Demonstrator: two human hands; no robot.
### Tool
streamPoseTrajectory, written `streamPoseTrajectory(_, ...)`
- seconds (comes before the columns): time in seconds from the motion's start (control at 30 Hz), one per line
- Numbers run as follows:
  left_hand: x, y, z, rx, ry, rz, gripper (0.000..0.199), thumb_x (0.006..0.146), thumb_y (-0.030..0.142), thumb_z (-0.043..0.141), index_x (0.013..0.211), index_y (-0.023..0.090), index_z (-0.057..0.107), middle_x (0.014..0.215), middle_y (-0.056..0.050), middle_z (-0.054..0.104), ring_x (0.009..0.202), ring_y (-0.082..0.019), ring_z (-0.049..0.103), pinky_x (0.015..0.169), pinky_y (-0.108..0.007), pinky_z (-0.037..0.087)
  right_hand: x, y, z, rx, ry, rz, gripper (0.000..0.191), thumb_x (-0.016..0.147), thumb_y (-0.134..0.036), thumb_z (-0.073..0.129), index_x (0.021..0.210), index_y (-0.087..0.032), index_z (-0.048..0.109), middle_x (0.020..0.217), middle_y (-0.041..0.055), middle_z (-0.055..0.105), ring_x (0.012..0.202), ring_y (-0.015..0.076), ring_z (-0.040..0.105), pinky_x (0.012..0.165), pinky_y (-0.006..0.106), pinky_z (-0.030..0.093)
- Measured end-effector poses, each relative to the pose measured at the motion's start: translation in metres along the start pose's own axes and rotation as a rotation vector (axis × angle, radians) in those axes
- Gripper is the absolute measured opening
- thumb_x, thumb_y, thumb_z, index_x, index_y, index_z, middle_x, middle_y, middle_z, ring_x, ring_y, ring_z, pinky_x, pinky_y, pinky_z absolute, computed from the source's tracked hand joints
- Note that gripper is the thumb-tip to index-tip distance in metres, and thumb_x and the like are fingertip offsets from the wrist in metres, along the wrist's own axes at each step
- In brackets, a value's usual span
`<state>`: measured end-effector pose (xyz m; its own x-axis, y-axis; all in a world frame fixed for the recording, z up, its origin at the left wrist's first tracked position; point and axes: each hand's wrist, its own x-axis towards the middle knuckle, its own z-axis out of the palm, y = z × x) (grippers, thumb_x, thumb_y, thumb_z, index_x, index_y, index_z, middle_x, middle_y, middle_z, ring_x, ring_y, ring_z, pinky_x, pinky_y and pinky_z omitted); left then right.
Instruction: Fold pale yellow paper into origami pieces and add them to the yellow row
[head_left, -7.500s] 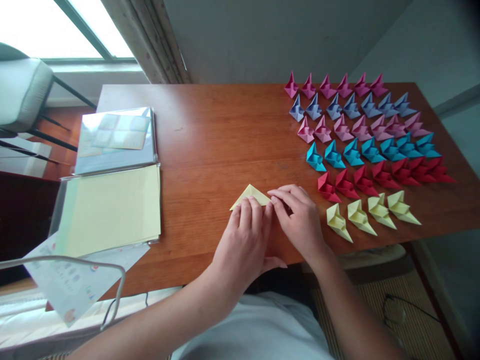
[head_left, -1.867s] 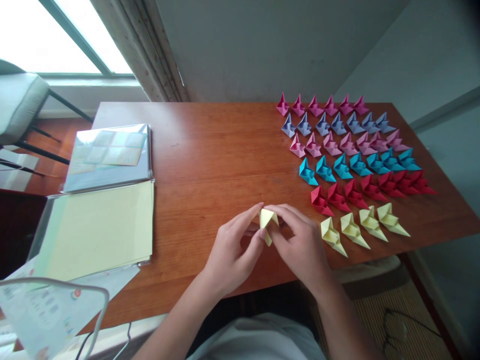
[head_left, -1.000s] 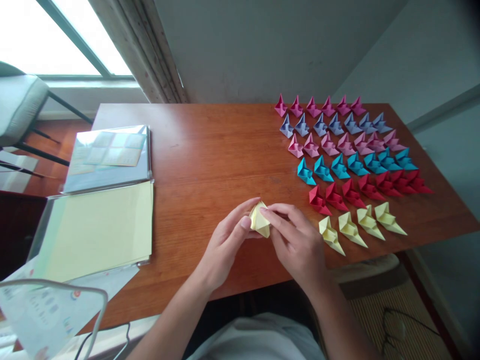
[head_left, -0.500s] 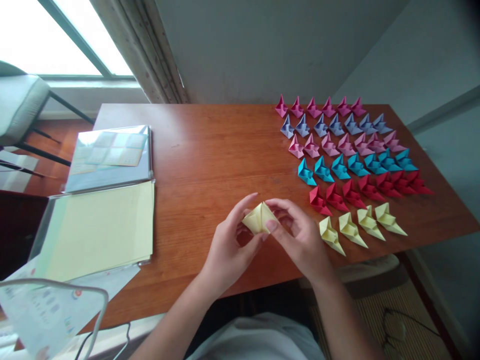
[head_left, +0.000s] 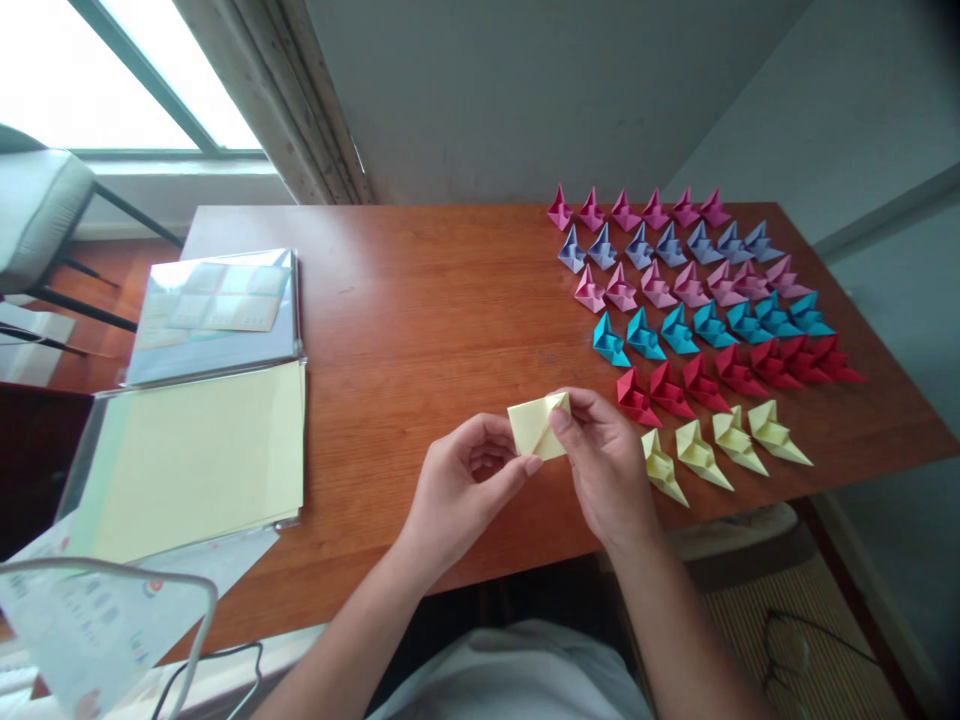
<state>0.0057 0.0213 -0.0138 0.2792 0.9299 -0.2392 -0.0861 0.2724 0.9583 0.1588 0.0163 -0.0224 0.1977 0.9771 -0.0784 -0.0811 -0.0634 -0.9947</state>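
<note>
A small folded piece of pale yellow paper (head_left: pixel 534 427) is held above the table near its front edge. My left hand (head_left: pixel 461 490) grips its lower left part, the thumb along the bottom edge and the fingers curled behind. My right hand (head_left: pixel 607 460) pinches its right side, with the thumb on the front fold and the fingers behind. Just right of that hand stands a row of several folded yellow paper shapes, the nearest one (head_left: pixel 661 468) close to the wrist.
Rows of folded shapes in red (head_left: pixel 703 384), blue (head_left: pixel 678 330), pink (head_left: pixel 690 285), lilac (head_left: pixel 670 245) and magenta (head_left: pixel 625 210) cover the table's right side. At left lie yellow sheets (head_left: pixel 195 450), a plastic folder (head_left: pixel 217 315) and a printed bag (head_left: pixel 112 620).
The yellow paper has turned from a pointed diamond to a flatter rectangle and shifted slightly right. My right thumb has moved up onto its upper right fold.
</note>
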Motion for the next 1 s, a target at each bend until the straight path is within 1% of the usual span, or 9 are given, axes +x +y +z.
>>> streamPoseTrajectory(0.17, -0.001, 0.0, 0.001, 0.137, 0.055, 0.047, 0.019, 0.084, 0.035, 0.075, 0.083, 0.017, 0.07, 0.074, -0.003, 0.071, 0.065, -0.014, 0.062, 0.06, -0.022, 0.051, -0.001, 0.0, -0.008, -0.018, -0.055, -0.015, 0.026, 0.093, -0.046, 0.065, 0.106, -0.024, 0.065, 0.098, 0.006, 0.072, 0.092, 0.0204, 0.07, 0.079, 0.033, 0.058)
streamPoseTrajectory(0.27, -0.001, -0.001, 0.001, 0.248, 0.061, 0.094, 0.018, 0.087, 0.034, 0.071, 0.084, 0.017, 0.071, 0.072, -0.003, 0.071, 0.063, -0.014, 0.062, 0.059, -0.022, 0.05, 0.0, -0.008, -0.015, -0.063, -0.089, -0.081, 0.031, 0.096, -0.049, 0.059, 0.113, -0.024, 0.064, 0.103, 0.0075, 0.071, 0.096, 0.0223, 0.07, 0.081, 0.035, 0.058)
streamPoseTrajectory(0.33, -0.001, -0.002, 0.0, 0.349, 0.05, 0.143, 0.016, 0.089, 0.032, 0.069, 0.082, 0.017, 0.07, 0.071, -0.002, 0.071, 0.061, -0.012, 0.061, 0.058, -0.021, 0.049, 0.003, -0.018, -0.018, -0.203, -0.111, -0.139, 0.028, 0.095, -0.043, 0.062, 0.115, -0.024, 0.064, 0.111, 0.0079, 0.07, 0.106, 0.0238, 0.068, 0.088, 0.037, 0.057)
streamPoseTrajectory(0.4, -0.001, -0.003, 0.0, 0.442, 0.037, 0.198, 0.015, 0.09, 0.028, 0.068, 0.08, 0.017, 0.069, 0.07, -0.001, 0.07, 0.06, -0.011, 0.059, 0.059, -0.02, 0.047, 0.006, -0.028, -0.018, -0.411, -0.145, -0.265, 0.023, 0.093, -0.037, 0.067, 0.112, -0.025, 0.066, 0.116, 0.0075, 0.068, 0.11, 0.0239, 0.065, 0.092, 0.038, 0.054)
streamPoseTrajectory(0.47, 0.0, -0.004, 0.0, 0.507, 0.029, 0.238, 0.013, 0.09, 0.025, 0.066, 0.081, 0.017, 0.069, 0.07, 0.0, 0.07, 0.06, -0.011, 0.059, 0.06, -0.02, 0.046, 0.011, -0.035, -0.018, -0.533, -0.225, -0.373, 0.015, 0.092, -0.032, 0.068, 0.105, -0.025, 0.068, 0.106, 0.0052, 0.07, 0.1, 0.0216, 0.066, 0.085, 0.035, 0.055)
streamPoseTrajectory(0.53, 0.0, -0.004, 0.001, 0.551, 0.021, 0.263, 0.011, 0.091, 0.024, 0.065, 0.082, 0.018, 0.07, 0.071, 0.0, 0.07, 0.06, -0.01, 0.058, 0.059, -0.02, 0.045, 0.014, -0.039, -0.018, -0.591, -0.299, -0.415, 0.006, 0.094, -0.028, 0.066, 0.096, -0.025, 0.069, 0.094, 0.0033, 0.071, 0.091, 0.0199, 0.067, 0.08, 0.033, 0.054)
streamPoseTrajectory(0.67, 0.0, -0.005, 0.001, 0.599, -0.001, 0.275, 0.013, 0.093, 0.024, 0.062, 0.084, 0.018, 0.07, 0.069, 0.001, 0.068, 0.057, -0.01, 0.056, 0.058, -0.02, 0.043, 0.019, -0.041, -0.018, -0.616, -0.349, -0.37, 0.012, 0.096, -0.028, 0.063, 0.086, -0.024, 0.069, 0.085, 0.0024, 0.071, 0.083, 0.019, 0.067, 0.074, 0.032, 0.053)
streamPoseTrajectory(0.8, 0.0, -0.005, 0.0, 0.583, -0.011, 0.239, 0.014, 0.093, 0.027, 0.063, 0.083, 0.018, 0.069, 0.069, 0.0, 0.069, 0.06, -0.012, 0.059, 0.059, -0.021, 0.045, 0.02, -0.04, -0.015, -0.606, -0.31, -0.305, 0.016, 0.096, -0.03, 0.063, 0.083, -0.023, 0.069, 0.084, 0.0025, 0.071, 0.081, 0.0186, 0.067, 0.073, 0.031, 0.053)
streamPoseTrajectory(1.0, -0.001, -0.004, -0.003, 0.406, -0.039, 0.16, 0.02, 0.094, 0.031, 0.063, 0.081, 0.017, 0.068, 0.067, -0.001, 0.068, 0.06, -0.013, 0.062, 0.059, -0.021, 0.049, 0.022, -0.042, -0.008, -0.564, -0.291, -0.285, 0.014, 0.094, -0.027, 0.066, 0.081, -0.022, 0.069, 0.081, 0.0005, 0.069, 0.078, 0.0164, 0.066, 0.07, 0.028, 0.05)
